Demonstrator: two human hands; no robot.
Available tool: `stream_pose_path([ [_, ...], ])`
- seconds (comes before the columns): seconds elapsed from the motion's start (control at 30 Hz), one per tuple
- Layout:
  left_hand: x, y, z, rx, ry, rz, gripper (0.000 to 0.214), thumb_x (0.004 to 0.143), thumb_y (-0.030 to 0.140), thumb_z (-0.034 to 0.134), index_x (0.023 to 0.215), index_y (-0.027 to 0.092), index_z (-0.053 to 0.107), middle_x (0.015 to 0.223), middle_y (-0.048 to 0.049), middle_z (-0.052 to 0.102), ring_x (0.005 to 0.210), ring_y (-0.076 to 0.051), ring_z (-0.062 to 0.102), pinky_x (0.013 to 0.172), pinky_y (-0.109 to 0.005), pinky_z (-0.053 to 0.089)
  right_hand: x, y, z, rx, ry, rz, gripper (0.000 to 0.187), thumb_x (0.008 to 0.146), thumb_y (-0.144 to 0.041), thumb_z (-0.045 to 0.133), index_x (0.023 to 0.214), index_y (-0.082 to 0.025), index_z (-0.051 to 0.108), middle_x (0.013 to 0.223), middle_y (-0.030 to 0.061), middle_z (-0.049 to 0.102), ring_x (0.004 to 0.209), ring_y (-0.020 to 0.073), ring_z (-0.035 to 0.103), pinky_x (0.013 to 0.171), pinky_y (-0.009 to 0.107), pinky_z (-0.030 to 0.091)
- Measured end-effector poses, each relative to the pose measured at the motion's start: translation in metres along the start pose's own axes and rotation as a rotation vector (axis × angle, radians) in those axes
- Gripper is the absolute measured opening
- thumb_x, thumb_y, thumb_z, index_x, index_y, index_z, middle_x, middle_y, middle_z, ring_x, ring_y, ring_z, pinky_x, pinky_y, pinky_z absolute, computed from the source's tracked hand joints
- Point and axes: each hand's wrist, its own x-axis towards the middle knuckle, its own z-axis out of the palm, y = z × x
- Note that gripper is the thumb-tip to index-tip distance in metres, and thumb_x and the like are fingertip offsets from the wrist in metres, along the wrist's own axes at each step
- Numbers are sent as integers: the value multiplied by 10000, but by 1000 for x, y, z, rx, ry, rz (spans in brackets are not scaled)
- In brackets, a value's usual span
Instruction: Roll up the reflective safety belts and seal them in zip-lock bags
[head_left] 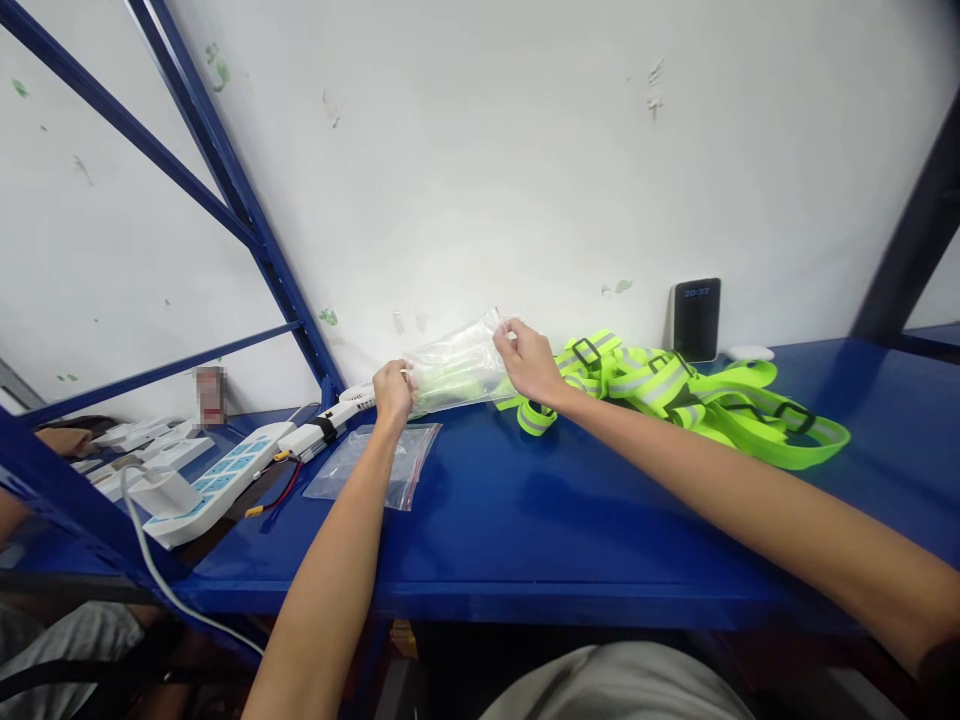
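Stretched between my two hands is a clear zip-lock bag (457, 362), raised a little above the blue table. Yellow-green colour shows through its lower part; whether that lies inside or behind the plastic I cannot tell. My left hand (394, 392) pinches the bag's left end. The fingers of my right hand (527, 358) are closed on its upper right corner. Just right of that hand lies a heap of neon yellow-green reflective straps (660, 385) with black buckles. A second clear zip-lock bag (375, 465) lies flat on the table, partly behind my left forearm.
On the left, a white power strip (232, 475) with plugs and cables lies by the blue shelf post (262, 235). A black device with a clock display (697, 320) leans on the white wall. Another person's legs (71, 650) show at lower left.
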Motion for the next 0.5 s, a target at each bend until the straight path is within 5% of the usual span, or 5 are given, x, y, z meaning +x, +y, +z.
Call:
stream_pose_path([
  [0.17, 4, 4, -7, 62, -4, 158, 221, 869, 402, 492, 757, 216, 453, 476, 80, 326, 404, -98, 317, 428, -213, 252, -1, -4, 2, 167, -66, 63, 185, 959, -361, 444, 852, -218, 497, 484, -83, 427, 431, 114, 422, 499, 237, 293],
  [0.33, 5, 24, -34, 396, 49, 430, 321, 978, 519, 359, 911, 220, 454, 591, 54, 342, 512, -128, 359, 551, -255, 281, -2, -17, 7, 535, -254, 225, 125, 952, -322, 471, 882, -218, 468, 452, -90, 508, 349, 113, 494, 410, 206, 381],
  [0.5, -14, 41, -80, 694, -11, 391, 290, 980, 460, 324, 907, 217, 464, 686, 17, 458, 654, -164, 471, 637, -274, 323, -11, -40, 14, 657, -486, 314, 72, 901, -243, 514, 850, -197, 491, 521, -26, 605, 389, 123, 562, 380, 194, 417],
])
